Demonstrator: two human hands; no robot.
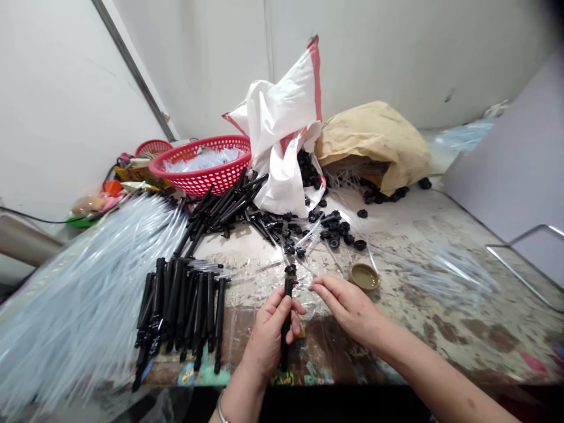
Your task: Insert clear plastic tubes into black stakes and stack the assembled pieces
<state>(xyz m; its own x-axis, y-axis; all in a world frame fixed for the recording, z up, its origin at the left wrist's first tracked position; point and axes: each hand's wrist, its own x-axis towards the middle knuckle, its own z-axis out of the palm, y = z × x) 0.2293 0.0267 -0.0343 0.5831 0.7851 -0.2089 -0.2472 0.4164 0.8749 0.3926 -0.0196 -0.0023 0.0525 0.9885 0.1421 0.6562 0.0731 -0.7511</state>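
My left hand (269, 333) grips an upright black plastic tube (286, 294) near the table's front edge, a black cap at its top end. My right hand (348, 304) sits just to its right, fingertips pinched on a thin clear straw (315, 286) close to the tube's top. A row of finished black tubes (183, 305) lies to the left of my hands. Loose black caps (337, 229) are scattered beyond them.
A large heap of clear straws (83, 294) covers the left side. More black tubes (222, 205) lie by a red basket (205, 167). A white plastic bag (286, 135) and brown paper bag (374, 141) stand behind. A small round lid (364, 276) lies right of my hands.
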